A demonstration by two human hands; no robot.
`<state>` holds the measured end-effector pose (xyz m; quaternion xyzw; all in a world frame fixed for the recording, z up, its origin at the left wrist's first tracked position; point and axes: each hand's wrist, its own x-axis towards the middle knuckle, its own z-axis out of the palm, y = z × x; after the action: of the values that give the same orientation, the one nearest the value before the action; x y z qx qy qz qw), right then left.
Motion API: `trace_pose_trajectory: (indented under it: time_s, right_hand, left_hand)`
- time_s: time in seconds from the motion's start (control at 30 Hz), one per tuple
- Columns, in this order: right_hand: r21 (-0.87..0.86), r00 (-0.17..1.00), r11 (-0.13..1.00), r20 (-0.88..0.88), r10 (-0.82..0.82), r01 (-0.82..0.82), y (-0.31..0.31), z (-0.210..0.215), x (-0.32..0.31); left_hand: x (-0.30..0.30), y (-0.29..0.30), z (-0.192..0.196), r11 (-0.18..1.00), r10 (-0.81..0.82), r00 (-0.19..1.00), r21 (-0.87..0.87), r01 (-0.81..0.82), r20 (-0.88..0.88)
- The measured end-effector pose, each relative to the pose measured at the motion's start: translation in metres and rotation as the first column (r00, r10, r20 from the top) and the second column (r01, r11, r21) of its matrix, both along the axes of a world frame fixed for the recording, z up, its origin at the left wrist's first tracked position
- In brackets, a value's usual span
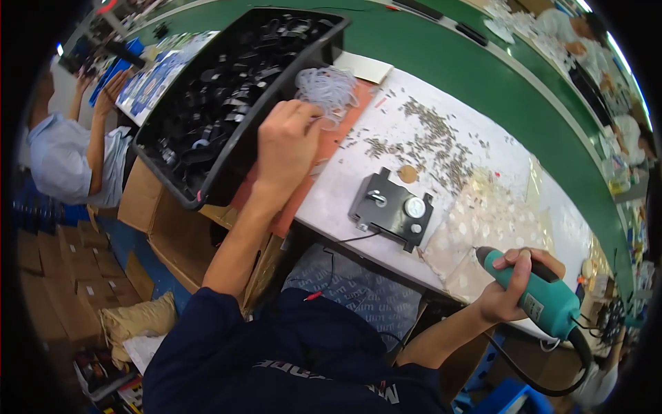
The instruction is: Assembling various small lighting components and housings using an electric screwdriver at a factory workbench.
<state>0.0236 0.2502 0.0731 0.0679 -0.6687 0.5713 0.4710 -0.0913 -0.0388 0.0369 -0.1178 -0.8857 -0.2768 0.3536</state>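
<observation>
My left hand [288, 141] reaches to a heap of translucent, pale loops [325, 88] on an orange-red mat [354, 110]. Its thumb and fingers are pinched together at the heap's near edge, on what looks like one of these loops. In my right hand [516, 286] is a teal electric screwdriver [548, 303], its dark tip pointing left over the table. Between the hands a black fixture [393, 210] with a silver clamp and a round silver knob sits at the table's near edge. Many small metal screws [438, 141] lie scattered beyond it.
A deep black bin [200, 196] full of dark parts stands left of the mat, above an open cardboard box [179, 234]. A pale, spotted sheet [476, 228] covers the table's right part. The screwdriver's cable [534, 383] loops below it. Co-workers [76, 152] sit nearby.
</observation>
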Motion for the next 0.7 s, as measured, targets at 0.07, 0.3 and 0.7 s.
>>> trace_pose_trajectory:
  time_s: [0.07,0.3,0.7]
  right_hand:
    - [-0.004,0.997,0.998,0.040,0.068,-0.067,-0.002,0.007,0.007]
    - [-0.232,0.940,0.936,0.153,0.305,-0.266,0.005,0.021,0.035]
    - [-0.249,0.882,0.936,0.342,0.325,-0.249,0.006,0.030,0.047]
  left_hand:
    - [0.007,-0.005,0.005,1.000,0.002,1.000,0.028,-0.003,0.029]
    - [0.045,0.046,0.064,0.781,-0.510,0.810,0.549,0.297,0.289]
    - [0.055,0.104,0.055,0.831,-0.458,0.796,-0.127,0.541,0.396]
